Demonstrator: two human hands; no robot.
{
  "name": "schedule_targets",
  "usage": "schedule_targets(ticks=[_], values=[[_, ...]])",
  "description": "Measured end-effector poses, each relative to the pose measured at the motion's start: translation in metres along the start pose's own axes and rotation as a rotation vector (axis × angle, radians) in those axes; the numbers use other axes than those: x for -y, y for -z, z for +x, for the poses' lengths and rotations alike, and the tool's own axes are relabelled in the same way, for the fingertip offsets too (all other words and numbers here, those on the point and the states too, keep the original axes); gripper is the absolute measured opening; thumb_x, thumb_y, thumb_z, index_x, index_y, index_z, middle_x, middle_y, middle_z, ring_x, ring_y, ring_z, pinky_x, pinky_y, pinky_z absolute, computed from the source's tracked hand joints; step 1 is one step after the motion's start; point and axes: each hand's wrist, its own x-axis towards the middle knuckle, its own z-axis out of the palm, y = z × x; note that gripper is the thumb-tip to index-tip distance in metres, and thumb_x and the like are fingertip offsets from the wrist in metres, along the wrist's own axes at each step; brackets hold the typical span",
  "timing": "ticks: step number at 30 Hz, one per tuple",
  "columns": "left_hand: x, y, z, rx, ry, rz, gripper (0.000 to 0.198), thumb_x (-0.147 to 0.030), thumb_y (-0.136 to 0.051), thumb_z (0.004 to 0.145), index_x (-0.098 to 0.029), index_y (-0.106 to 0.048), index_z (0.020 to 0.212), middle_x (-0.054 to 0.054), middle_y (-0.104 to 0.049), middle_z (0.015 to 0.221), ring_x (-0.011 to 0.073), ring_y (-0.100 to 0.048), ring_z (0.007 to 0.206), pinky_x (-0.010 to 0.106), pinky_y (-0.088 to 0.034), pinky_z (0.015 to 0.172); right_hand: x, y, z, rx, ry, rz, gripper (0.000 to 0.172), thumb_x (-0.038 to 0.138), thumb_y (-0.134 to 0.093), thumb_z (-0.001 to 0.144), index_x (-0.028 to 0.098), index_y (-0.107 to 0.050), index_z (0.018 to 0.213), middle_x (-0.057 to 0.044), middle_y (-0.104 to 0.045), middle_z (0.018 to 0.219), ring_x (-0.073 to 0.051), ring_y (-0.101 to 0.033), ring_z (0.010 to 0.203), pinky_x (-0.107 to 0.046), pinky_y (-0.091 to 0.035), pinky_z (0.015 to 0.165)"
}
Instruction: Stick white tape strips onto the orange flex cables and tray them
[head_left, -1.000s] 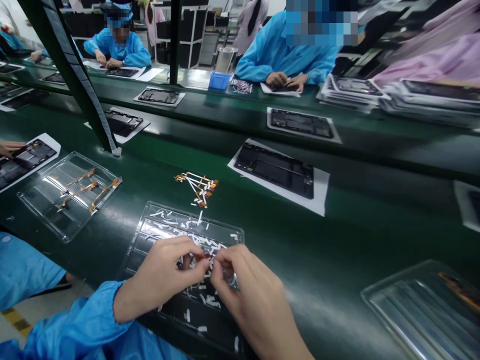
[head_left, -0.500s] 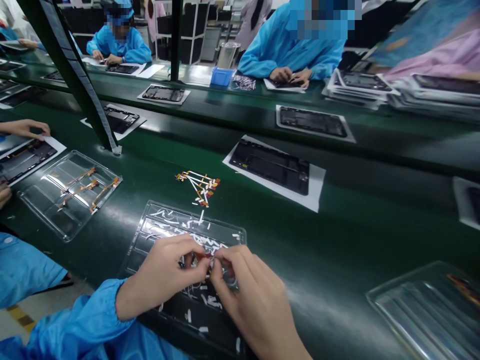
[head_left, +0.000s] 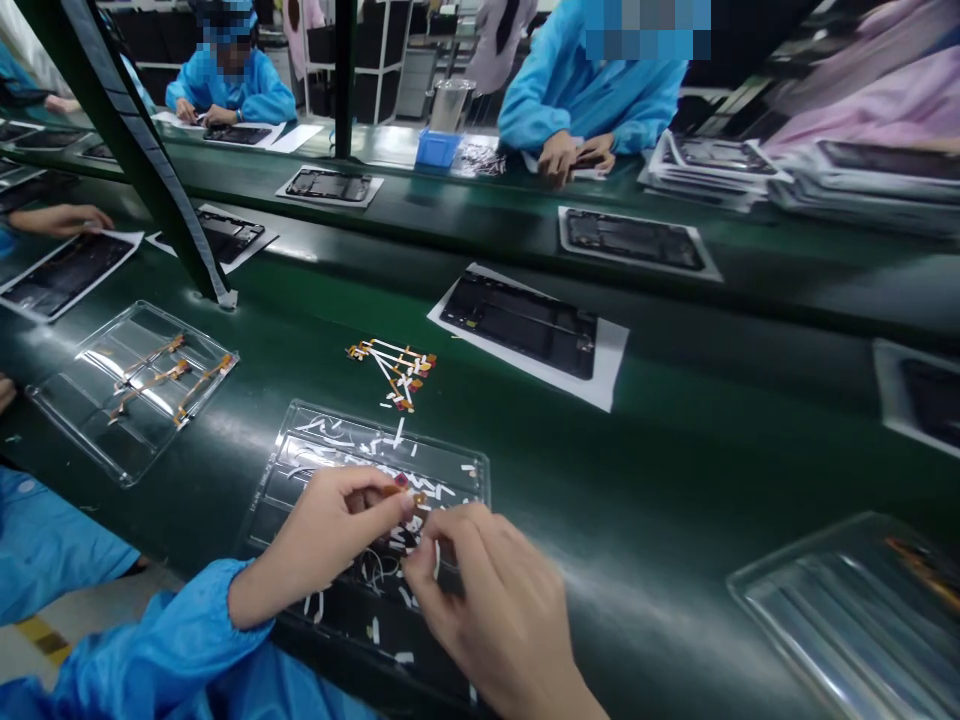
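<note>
Left hand (head_left: 330, 540): fingertips pinching orange flex cable (head_left: 405, 494) | right hand (head_left: 487, 600): fingers curled, grip unclear | both above clear plastic tray (head_left: 457, 462) holding white paper strips (head_left: 375, 446)

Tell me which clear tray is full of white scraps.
The middle clear tray, under the left hand and right hand. The tray to its left holds three orange flex strips instead.

Single head-worn view, facing forward and down across the counter (head_left: 697, 480), close above the left hand (head_left: 330, 535) and right hand (head_left: 487, 600).
</note>
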Motion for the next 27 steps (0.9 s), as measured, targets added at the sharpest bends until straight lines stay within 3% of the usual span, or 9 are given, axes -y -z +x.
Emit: schedule_targets(ticks=[3,7,11,21,27], values=[[-0.005,0.006,0.000,0.032,-0.043,0.065,0.024,-0.035,-0.062,0.096,-0.016,-0.076,0.090,0.003,-0.071,0.083,0.0158,-0.060,0.076,0.026,-0.045,0.069,-0.005,0.004,0.000,0.018,-0.057,0.139,0.015,0.009,-0.055,0.094,0.019,-0.057,0.083,-0.002,-0.063,0.071,-0.015,-0.054,0.061,-0.029,-0.042,0.058],[-0.009,0.012,-0.002,0.104,-0.130,0.164,0.031,-0.034,-0.053,0.102,-0.017,-0.074,0.086,0.003,-0.068,0.087,0.0172,-0.060,0.085,0.029,-0.045,0.078,-0.010,0.006,-0.001,-0.009,-0.027,0.116,0.006,0.012,-0.061,0.096,0.017,-0.063,0.097,-0.004,-0.071,0.082,-0.016,-0.062,0.067,-0.030,-0.048,0.062],[-0.008,0.008,-0.003,0.103,-0.139,0.171,0.033,-0.036,-0.055,0.102,-0.018,-0.073,0.080,0.002,-0.060,0.084,0.0171,-0.055,0.085,0.028,-0.043,0.075,-0.009,0.002,0.000,-0.037,0.051,-0.043,0.008,0.011,-0.066,0.094,0.014,-0.066,0.102,-0.008,-0.074,0.086,-0.018,-0.069,0.073,-0.032,-0.051,0.064],[-0.007,-0.002,-0.006,0.072,-0.122,0.153,0.028,-0.027,-0.056,0.100,-0.019,-0.073,0.081,0.002,-0.058,0.083,0.0169,-0.055,0.084,0.029,-0.042,0.075,-0.008,-0.002,-0.004,-0.020,0.177,-0.256,0.011,0.010,-0.063,0.095,0.010,-0.067,0.105,-0.011,-0.076,0.087,-0.022,-0.071,0.073,-0.037,-0.053,0.067],[-0.004,-0.004,-0.009,0.045,-0.146,0.190,0.027,-0.027,-0.055,0.100,-0.020,-0.075,0.083,0.002,-0.059,0.084,0.0164,-0.055,0.082,0.028,-0.042,0.073,-0.001,-0.007,-0.006,-0.056,0.114,-0.301,0.005,0.012,-0.062,0.095,0.014,-0.065,0.098,-0.008,-0.074,0.080,-0.019,-0.067,0.068,-0.035,-0.050,0.066]])
